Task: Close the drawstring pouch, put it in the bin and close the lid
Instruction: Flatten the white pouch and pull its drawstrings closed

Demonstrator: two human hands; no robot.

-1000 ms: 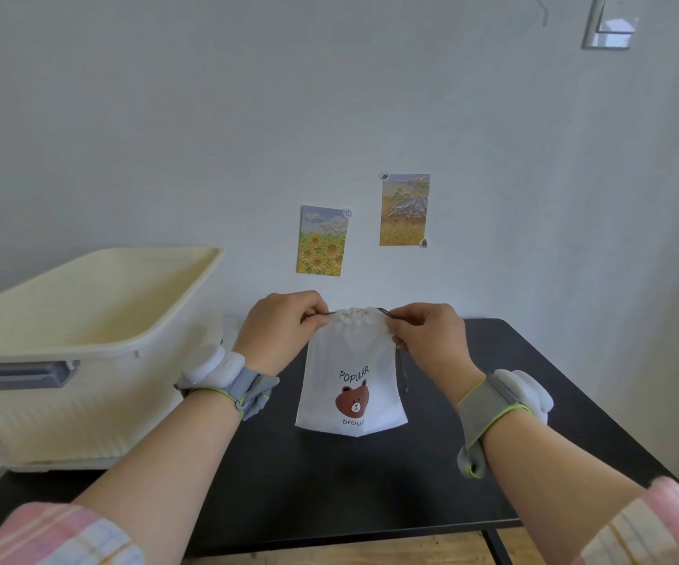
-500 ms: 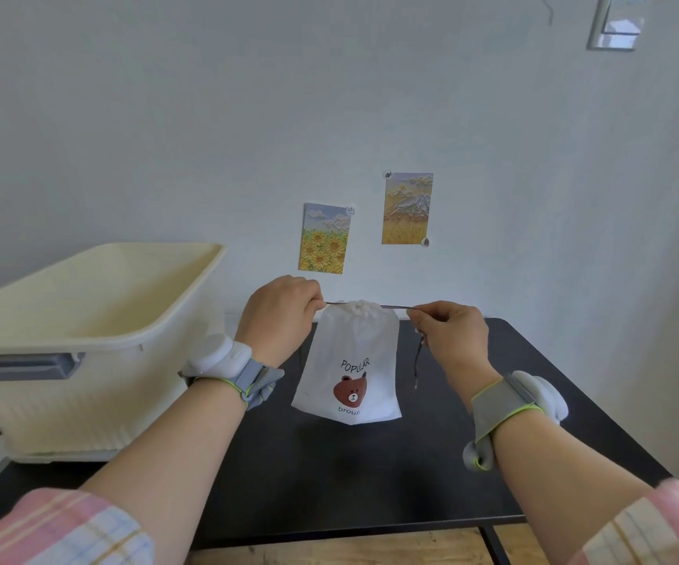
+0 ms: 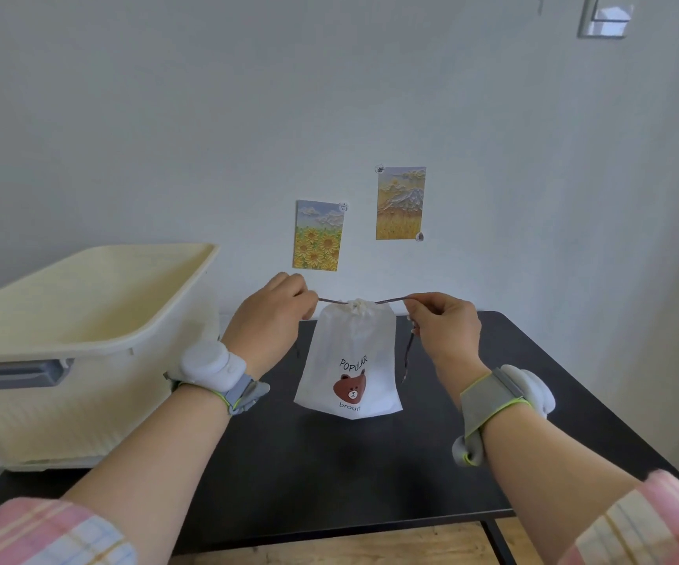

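A white drawstring pouch (image 3: 350, 360) with a brown bear print hangs above the black table (image 3: 370, 475), its mouth gathered into a tight bunch at the top. My left hand (image 3: 266, 320) pinches the dark cord on the pouch's left side. My right hand (image 3: 443, 324) pinches the cord on the right, and a loose cord end dangles below it. The cord runs taut between both hands. A cream plastic bin (image 3: 85, 340) stands at the left with its top uncovered; no lid is in view.
Two small picture cards (image 3: 319, 234) are pinned on the white wall behind the table. The table's front edge runs near the bottom, with wooden floor below. A grey handle (image 3: 15, 375) sits on the bin's near side.
My hands have moved apart, pulling the cords outward. The pouch's mouth has drawn in tighter and the pouch has lifted slightly.
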